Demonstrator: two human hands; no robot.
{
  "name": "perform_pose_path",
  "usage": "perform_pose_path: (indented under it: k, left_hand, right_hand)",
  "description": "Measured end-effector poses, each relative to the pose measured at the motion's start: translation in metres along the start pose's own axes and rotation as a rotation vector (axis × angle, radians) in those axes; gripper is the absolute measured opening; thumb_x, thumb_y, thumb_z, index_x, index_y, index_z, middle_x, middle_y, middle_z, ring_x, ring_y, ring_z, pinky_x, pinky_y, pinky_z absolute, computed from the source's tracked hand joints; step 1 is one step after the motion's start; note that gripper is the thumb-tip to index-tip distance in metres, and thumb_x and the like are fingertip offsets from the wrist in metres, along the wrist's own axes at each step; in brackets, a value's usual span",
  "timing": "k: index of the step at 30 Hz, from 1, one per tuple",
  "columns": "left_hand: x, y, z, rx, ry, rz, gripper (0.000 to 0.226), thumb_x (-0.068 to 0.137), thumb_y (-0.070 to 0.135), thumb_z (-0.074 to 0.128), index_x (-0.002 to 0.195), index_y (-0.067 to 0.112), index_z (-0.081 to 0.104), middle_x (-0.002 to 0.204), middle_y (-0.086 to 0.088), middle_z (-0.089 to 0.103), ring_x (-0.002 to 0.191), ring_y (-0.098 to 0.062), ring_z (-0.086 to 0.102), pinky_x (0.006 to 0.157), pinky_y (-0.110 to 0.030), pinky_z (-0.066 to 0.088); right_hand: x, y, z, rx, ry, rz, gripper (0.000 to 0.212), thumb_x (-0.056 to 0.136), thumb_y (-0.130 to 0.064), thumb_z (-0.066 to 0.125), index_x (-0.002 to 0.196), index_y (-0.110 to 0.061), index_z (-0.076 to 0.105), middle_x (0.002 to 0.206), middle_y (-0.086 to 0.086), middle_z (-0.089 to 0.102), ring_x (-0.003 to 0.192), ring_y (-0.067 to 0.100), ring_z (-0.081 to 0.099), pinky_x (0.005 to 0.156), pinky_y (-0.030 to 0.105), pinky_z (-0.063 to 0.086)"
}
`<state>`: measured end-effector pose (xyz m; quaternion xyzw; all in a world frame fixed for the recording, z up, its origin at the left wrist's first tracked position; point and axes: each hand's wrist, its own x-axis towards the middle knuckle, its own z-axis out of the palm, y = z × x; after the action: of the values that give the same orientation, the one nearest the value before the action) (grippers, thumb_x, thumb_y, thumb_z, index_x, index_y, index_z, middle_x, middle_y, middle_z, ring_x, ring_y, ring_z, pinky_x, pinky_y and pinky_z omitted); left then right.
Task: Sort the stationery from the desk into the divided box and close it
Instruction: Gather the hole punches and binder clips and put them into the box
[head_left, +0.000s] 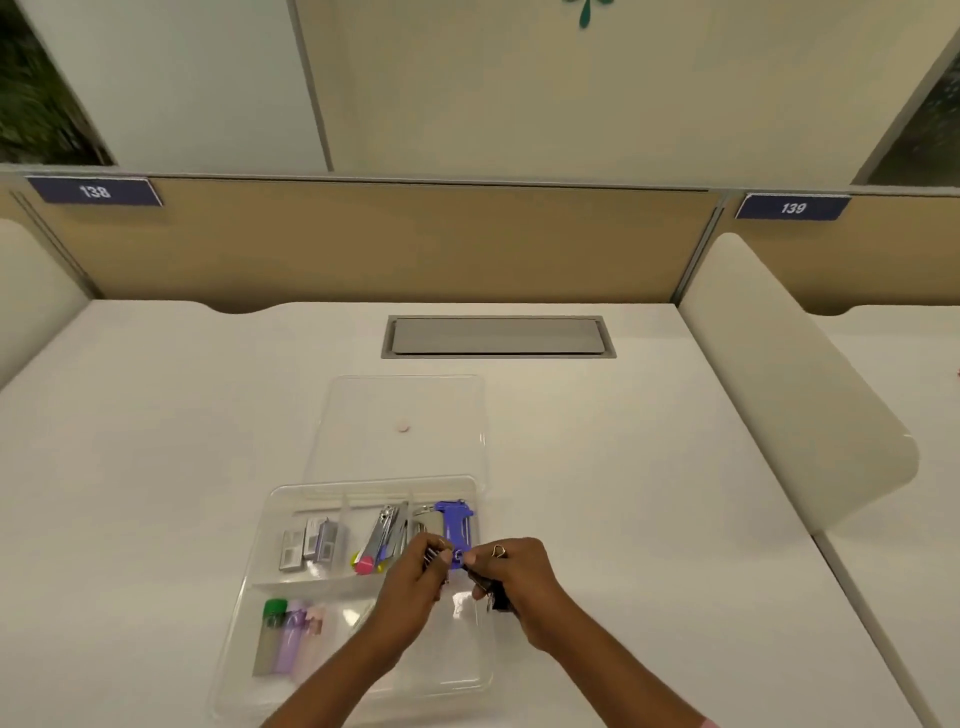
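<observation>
Head view, looking down: both my hands meet over the right side of the clear divided box (291, 613), which sits open on the white desk (623, 519); its transparent lid (400, 415) lies flat behind it, touching the back edge; my left hand (410, 582) is curled shut around some small metal binder clips, fingertips pinched together; my right hand (519, 582) is closed on a bunch of black binder clips (496, 597), one wire loop sticking up above the knuckles; the two hands nearly touch just in front of a purple stapler-like tool (457, 525) lying in the back right compartment; the back middle compartment holds silver nail clippers (387, 532) and a pink-tipped item (364, 565); the back left compartment holds grey staple boxes (306, 543); the front left compartment holds a green-capped tube (270, 634) beside a lilac tube (291, 639), lying side by side; a grey cable hatch (498, 336) is set into the desk well behind the lid; number plates 138 (94, 191) and 139 (792, 208) hang on the tan partition (415, 239)
</observation>
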<state>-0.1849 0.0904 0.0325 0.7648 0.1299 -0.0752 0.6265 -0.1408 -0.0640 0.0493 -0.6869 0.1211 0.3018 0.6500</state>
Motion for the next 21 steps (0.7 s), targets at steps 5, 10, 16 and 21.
perform_pose_path:
  k: [5, 10, 16, 21]
  left_hand:
    - [-0.012, -0.017, -0.017, 0.069, -0.011, -0.054, 0.013, 0.097, 0.025, 0.050, 0.089, 0.017, 0.055, 0.068, 0.002, 0.053, 0.059, -0.010, 0.045, 0.054, -0.022, 0.040]
    - [-0.013, -0.018, -0.017, 0.174, -0.016, -0.075, 0.010, 0.099, 0.019, 0.046, 0.094, 0.013, 0.053, 0.076, -0.006, 0.059, 0.063, -0.015, 0.057, 0.060, -0.028, 0.054]
    - [-0.003, -0.011, -0.013, 0.435, -0.060, -0.038, 0.008, 0.098, 0.013, 0.042, 0.092, 0.013, 0.048, 0.089, -0.015, 0.063, 0.068, -0.018, 0.059, 0.068, -0.037, 0.056]
    - [0.001, -0.005, -0.006, 0.709, -0.108, 0.034, 0.009, 0.098, 0.014, 0.040, 0.097, 0.011, 0.048, 0.092, -0.009, 0.061, 0.079, -0.022, 0.060, 0.073, -0.035, 0.051]
  right_hand:
    - [-0.007, 0.006, 0.031, -0.220, 0.147, -0.035, 0.020, 0.076, -0.013, 0.075, 0.074, 0.006, 0.070, 0.060, 0.012, 0.064, 0.054, 0.025, 0.066, 0.048, 0.027, 0.051]
    - [-0.002, 0.020, 0.045, -0.475, 0.294, -0.042, 0.018, 0.071, -0.024, 0.070, 0.073, -0.006, 0.068, 0.061, 0.006, 0.069, 0.057, 0.022, 0.071, 0.063, 0.036, 0.059]
    - [-0.001, 0.024, 0.054, -0.616, 0.381, -0.040, 0.017, 0.076, -0.021, 0.063, 0.079, -0.005, 0.069, 0.068, 0.006, 0.071, 0.064, 0.021, 0.069, 0.063, 0.032, 0.055]
    - [-0.002, 0.022, 0.059, -0.682, 0.395, -0.030, 0.012, 0.075, -0.023, 0.066, 0.078, -0.013, 0.060, 0.074, 0.004, 0.068, 0.064, 0.017, 0.062, 0.050, 0.021, 0.041]
